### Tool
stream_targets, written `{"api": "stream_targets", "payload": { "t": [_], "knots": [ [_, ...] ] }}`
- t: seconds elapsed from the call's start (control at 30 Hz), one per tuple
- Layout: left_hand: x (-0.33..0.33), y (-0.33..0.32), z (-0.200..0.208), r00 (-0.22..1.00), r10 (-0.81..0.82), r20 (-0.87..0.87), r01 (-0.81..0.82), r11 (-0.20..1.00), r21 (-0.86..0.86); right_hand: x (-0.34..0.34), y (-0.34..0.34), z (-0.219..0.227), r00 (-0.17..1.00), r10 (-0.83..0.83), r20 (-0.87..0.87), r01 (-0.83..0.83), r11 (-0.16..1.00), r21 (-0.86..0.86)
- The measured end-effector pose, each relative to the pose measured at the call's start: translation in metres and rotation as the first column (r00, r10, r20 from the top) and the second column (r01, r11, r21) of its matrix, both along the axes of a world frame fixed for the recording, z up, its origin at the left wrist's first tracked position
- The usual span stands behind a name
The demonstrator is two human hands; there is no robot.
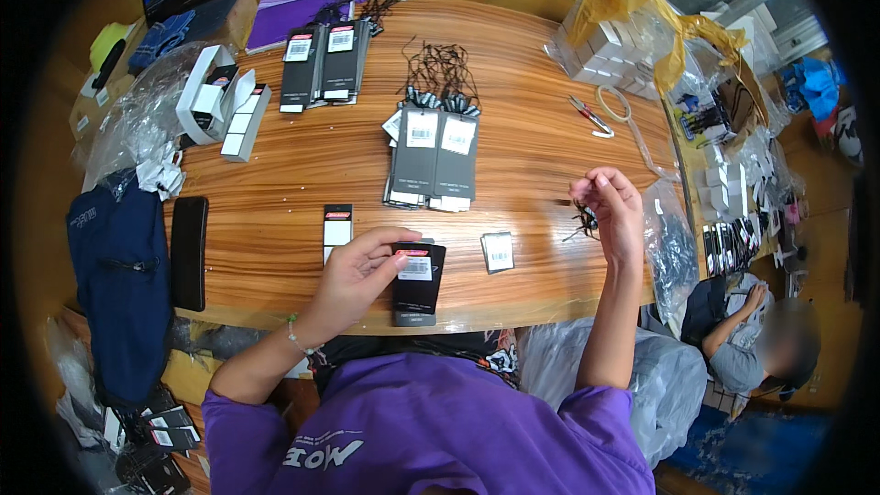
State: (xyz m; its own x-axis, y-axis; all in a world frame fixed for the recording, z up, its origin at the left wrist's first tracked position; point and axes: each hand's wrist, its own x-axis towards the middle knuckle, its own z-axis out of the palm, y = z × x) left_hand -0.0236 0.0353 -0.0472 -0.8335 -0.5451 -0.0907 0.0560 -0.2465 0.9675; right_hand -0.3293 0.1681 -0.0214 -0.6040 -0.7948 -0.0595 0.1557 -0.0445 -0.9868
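Left hand (360, 266) pinched tags (417, 288) at surface's (532, 165) six o'clock; right hand (618, 218) curled near cords (584, 219), four o'clock, grip unclear. Loose pinch risked spilled tags; tangled cords, snagging.

At lower centre, the left hand (353, 270) pinches a few black tags (417, 291) over the near edge of the desk (532, 137). Toward the right, the right hand (616, 206), fingers curled, is just beside some dark cords (585, 218); whether it grips any is unclear. Between the hands lies a small label stack (499, 253). Corded grey tags (438, 165) sit at centre, a dark phone (189, 252) at left, and a red-handled tool (581, 109) at upper right.
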Motion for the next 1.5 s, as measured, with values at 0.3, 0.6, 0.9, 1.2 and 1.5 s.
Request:
{"api": "stream_targets", "payload": {
  "t": [0.3,0.6,0.9,1.2,1.5],
  "knots": [
    [0.003,-0.033,0.035,0.988,0.125,-0.091,-0.134,0.986,-0.102,0.038,-0.023,0.035,0.883,-0.179,-0.434,0.063,0.962,-0.267],
    [0.021,-0.059,0.051,0.942,0.268,-0.202,-0.309,0.928,-0.206,0.107,-0.084,0.078,0.859,-0.083,-0.505,-0.164,0.89,-0.425],
    [0.037,-0.079,0.062,0.877,0.421,-0.233,-0.48,0.802,-0.355,0.181,-0.14,0.076,0.848,0.279,-0.451,-0.441,0.843,-0.309],
    [0.042,-0.082,0.066,0.846,0.464,-0.261,-0.531,0.774,-0.344,0.197,-0.155,0.066,0.696,0.377,-0.611,-0.555,0.822,-0.124],
    [0.037,-0.081,0.064,0.824,0.495,-0.276,-0.566,0.719,-0.403,0.2,-0.159,0.066,0.694,0.364,-0.621,-0.498,0.866,-0.049]
  ]
}}
